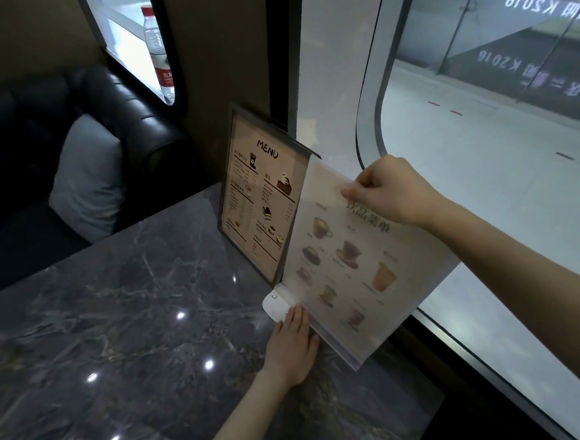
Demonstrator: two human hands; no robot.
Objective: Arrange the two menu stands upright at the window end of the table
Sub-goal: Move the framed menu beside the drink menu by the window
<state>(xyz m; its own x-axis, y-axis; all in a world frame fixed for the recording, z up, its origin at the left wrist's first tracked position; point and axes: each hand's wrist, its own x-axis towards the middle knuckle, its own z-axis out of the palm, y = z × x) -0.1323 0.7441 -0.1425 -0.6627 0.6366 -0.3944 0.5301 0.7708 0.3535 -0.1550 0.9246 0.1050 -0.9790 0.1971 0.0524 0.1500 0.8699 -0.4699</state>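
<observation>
Clear acrylic drinks menu stand being set upright beside the framed menu stand.
Right hand pinches its top edge; left hand, flat, braces the base. Judgement: keep pressing down while levelling it.

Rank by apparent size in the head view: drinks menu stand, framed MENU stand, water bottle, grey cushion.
1. Drinks menu stand, nearest the camera, so flattered.
2-3. Framed MENU stand and grey cushion: too close to rank.
4. Water bottle, farthest away.
</observation>
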